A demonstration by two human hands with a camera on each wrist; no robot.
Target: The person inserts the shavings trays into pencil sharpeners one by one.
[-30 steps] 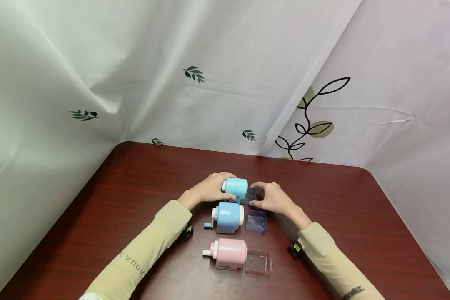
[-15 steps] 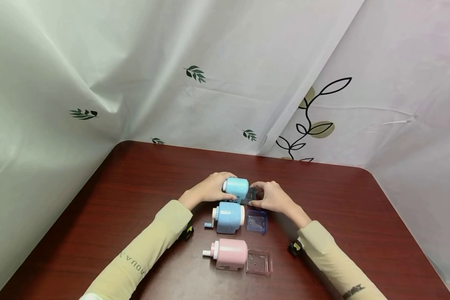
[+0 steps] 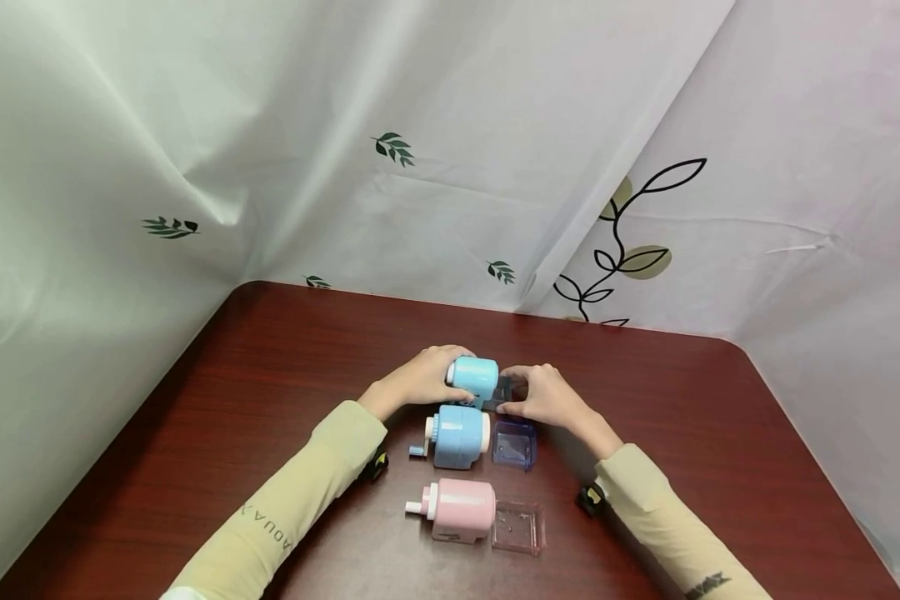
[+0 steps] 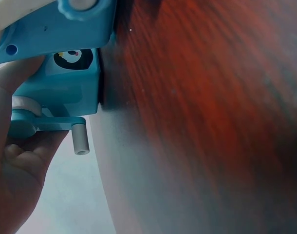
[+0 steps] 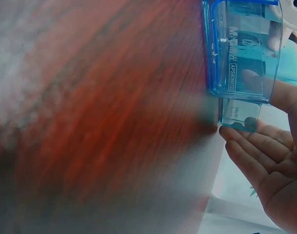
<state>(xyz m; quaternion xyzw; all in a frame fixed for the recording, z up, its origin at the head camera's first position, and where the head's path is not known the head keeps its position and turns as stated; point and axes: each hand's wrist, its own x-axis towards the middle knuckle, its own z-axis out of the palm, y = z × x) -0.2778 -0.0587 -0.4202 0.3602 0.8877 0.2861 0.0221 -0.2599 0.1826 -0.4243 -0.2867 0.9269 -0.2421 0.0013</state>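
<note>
At the far end of a row of pencil sharpeners, my left hand (image 3: pixel 420 377) grips a turquoise pencil sharpener (image 3: pixel 476 375). Its crank (image 4: pixel 61 123) and the penguin picture on its body show in the left wrist view. My right hand (image 3: pixel 547 396) holds a clear shavings drawer (image 5: pixel 240 111) between thumb and fingers, just right of that sharpener. The drawer is partly hidden behind the nearer blue drawer (image 5: pixel 214 58) in the right wrist view. Closer to me stands a blue sharpener (image 3: pixel 457 437), its blue drawer lying to its right.
Nearest me a pink sharpener (image 3: pixel 463 510) stands with its clear pink drawer (image 3: pixel 517 547) beside it. The sharpeners rest on a dark red wooden table (image 3: pixel 307 358). White patterned cloth (image 3: pixel 435 217) hangs behind the table and along its sides.
</note>
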